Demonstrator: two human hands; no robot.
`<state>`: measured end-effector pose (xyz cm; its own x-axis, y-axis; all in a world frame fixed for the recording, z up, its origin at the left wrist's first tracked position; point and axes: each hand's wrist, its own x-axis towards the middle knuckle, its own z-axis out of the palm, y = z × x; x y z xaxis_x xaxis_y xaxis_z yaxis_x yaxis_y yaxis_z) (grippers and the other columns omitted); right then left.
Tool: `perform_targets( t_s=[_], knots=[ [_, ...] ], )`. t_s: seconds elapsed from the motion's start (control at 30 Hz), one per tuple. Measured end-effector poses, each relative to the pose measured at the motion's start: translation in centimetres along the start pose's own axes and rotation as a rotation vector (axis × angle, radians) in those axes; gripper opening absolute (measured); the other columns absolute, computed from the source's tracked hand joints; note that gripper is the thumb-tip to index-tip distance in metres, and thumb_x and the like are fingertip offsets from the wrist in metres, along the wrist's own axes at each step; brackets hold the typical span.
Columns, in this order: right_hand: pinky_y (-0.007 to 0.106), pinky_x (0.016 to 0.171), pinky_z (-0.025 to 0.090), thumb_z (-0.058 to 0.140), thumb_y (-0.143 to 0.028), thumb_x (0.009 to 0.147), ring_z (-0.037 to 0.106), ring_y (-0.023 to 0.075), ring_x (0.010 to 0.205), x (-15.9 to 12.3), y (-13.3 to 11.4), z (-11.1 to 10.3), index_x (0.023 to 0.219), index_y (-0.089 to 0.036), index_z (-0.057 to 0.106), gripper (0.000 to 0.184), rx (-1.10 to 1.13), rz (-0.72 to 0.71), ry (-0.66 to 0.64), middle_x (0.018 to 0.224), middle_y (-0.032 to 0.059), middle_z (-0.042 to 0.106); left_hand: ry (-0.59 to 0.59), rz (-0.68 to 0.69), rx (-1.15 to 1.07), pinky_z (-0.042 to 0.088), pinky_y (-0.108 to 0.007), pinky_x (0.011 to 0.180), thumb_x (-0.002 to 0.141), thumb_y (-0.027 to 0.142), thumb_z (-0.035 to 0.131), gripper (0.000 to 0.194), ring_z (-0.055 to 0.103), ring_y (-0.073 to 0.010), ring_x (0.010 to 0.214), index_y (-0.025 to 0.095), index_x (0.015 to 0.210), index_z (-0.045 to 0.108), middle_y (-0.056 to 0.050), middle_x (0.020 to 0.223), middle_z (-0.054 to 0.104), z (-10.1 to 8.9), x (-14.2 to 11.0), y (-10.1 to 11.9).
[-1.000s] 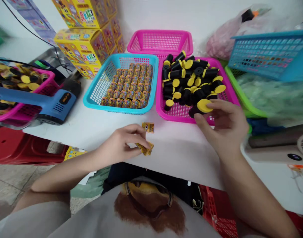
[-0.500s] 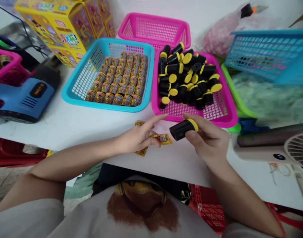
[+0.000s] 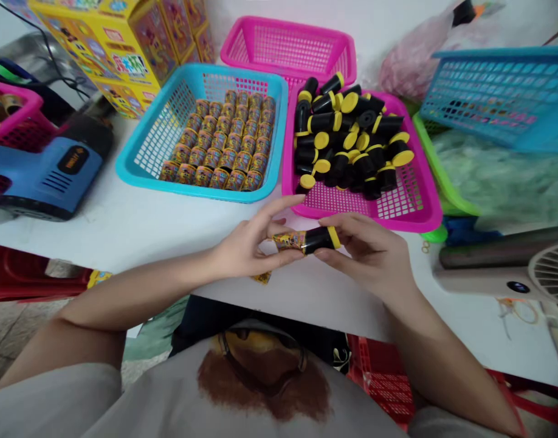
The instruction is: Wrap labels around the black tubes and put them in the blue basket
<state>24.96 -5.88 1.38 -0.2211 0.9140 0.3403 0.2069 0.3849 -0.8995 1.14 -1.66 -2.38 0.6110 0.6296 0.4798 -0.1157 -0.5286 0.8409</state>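
Observation:
My left hand [image 3: 256, 238] pinches a rolled yellow printed packet [image 3: 288, 241] between thumb and fingers. My right hand [image 3: 365, 252] grips a black capsule with a yellow cap [image 3: 319, 240]. The packet's end meets the capsule's open end between my hands. Another small yellow packet [image 3: 262, 278] lies on the white table just below my left hand. Rows of labelled rolls [image 3: 219, 140] stand in a turquoise basket [image 3: 201, 192], and a heap of black capsules [image 3: 352, 137] fills a pink basket [image 3: 361, 221].
An unfilled pink basket [image 3: 288, 48] stands at the back, with yellow boxes [image 3: 124, 42] to the left. A blue power tool [image 3: 46, 167] sits at left. At right are a tilted blue basket [image 3: 502, 100], a green tray [image 3: 447, 176] and a fan [image 3: 525, 267].
My right hand has lifted a capsule from the pink basket and carried it left. My hands have come together, joining the rolled packet to the capsule. The view has shifted slightly.

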Motion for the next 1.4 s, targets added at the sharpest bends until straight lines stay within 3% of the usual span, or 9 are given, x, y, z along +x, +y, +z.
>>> perform_targets(
  t_s=[0.27,0.37,0.47,0.73,0.8,0.87,1.0,1.17,1.4],
  knots=[
    [0.028,0.075,0.065,0.087,-0.029,0.082,0.069,0.0122,0.087,0.0,0.2,0.5,0.113,-0.031,0.077,0.033,0.157,0.044,-0.053,0.107,0.0019,0.069,0.073,0.006,0.001,0.063,-0.025,0.088,0.083,0.028,0.089,0.082,0.079,-0.0188,0.101,0.027,0.152,0.045,-0.005,0.112,0.079,-0.2,0.3,0.2],
    [0.027,0.076,0.067,0.083,-0.026,0.085,0.071,0.0133,0.092,-0.2,0.1,0.7,0.118,-0.029,0.077,0.034,0.079,-0.014,-0.071,0.114,0.0048,0.068,0.022,-0.024,0.136,0.062,-0.026,0.095,0.086,0.025,0.084,0.069,0.077,-0.0204,0.112,0.023,0.147,0.051,-0.007,0.121,0.078,-0.5,0.4,0.8],
    [0.025,0.076,0.067,0.075,-0.02,0.088,0.072,0.0124,0.091,-0.3,-0.2,1.0,0.121,-0.027,0.077,0.033,-0.078,-0.087,-0.086,0.116,0.0059,0.069,-0.032,-0.076,0.207,0.063,-0.027,0.094,0.086,0.018,0.08,0.078,0.075,-0.0232,0.118,0.024,0.155,0.043,-0.007,0.123,0.078,-0.5,0.6,1.3],
    [0.022,0.063,0.064,0.078,-0.028,0.088,0.071,0.0099,0.068,-0.9,-0.3,3.6,0.111,-0.021,0.066,0.026,-0.137,0.061,0.216,0.088,-0.0017,0.076,0.087,-0.051,0.298,0.057,-0.047,0.112,0.097,0.027,0.071,0.065,0.071,-0.0272,0.127,0.027,0.154,0.041,-0.008,0.133,0.073,0.7,0.5,1.4],
    [0.023,0.066,0.065,0.076,-0.029,0.092,0.073,0.0113,0.072,-0.8,-0.3,3.6,0.108,-0.022,0.067,0.02,-0.222,-0.007,0.224,0.091,-0.0003,0.077,0.129,-0.067,0.227,0.058,-0.047,0.111,0.096,0.032,0.074,0.066,0.072,-0.0267,0.125,0.027,0.153,0.04,-0.008,0.129,0.074,0.9,0.6,1.2],
    [0.029,0.08,0.067,0.074,-0.027,0.094,0.076,0.0158,0.091,-0.6,-0.2,3.2,0.115,-0.023,0.068,0.022,-0.386,-0.227,0.194,0.107,0.0046,0.077,0.177,-0.14,0.04,0.062,-0.04,0.101,0.089,0.036,0.083,0.083,0.075,-0.0248,0.115,0.029,0.155,0.034,-0.007,0.12,0.076,1.0,0.9,1.1],
    [0.041,0.101,0.064,0.08,-0.032,0.09,0.07,0.0255,0.122,-0.4,0.0,2.7,0.147,-0.022,0.053,0.063,-0.606,-0.594,0.066,0.13,0.0128,0.07,0.092,-0.345,-0.496,0.064,-0.032,0.08,0.081,0.04,0.092,0.099,0.077,-0.0161,0.083,0.035,0.152,0.022,0.001,0.104,0.074,1.2,1.5,1.1],
    [0.044,0.096,0.063,0.069,-0.023,0.091,0.068,0.0267,0.118,-0.8,0.2,3.5,0.147,-0.021,0.049,0.06,-0.611,-0.551,0.043,0.124,0.012,0.068,-0.119,-0.5,-0.815,0.057,-0.026,0.07,0.092,0.047,0.08,0.087,0.073,-0.0124,0.074,0.031,0.15,0.016,0.008,0.083,0.07,1.9,1.3,1.1],
    [0.045,0.095,0.062,0.068,-0.027,0.092,0.067,0.0266,0.113,-1.0,-0.1,4.1,0.141,-0.018,0.052,0.052,-0.665,-0.556,0.081,0.119,0.013,0.066,-0.133,-0.415,-0.751,0.056,-0.022,0.066,0.101,0.034,0.07,0.069,0.073,-0.0114,0.073,0.025,0.146,0.017,0.006,0.081,0.071,2.3,1.0,1.5]
  ],
)
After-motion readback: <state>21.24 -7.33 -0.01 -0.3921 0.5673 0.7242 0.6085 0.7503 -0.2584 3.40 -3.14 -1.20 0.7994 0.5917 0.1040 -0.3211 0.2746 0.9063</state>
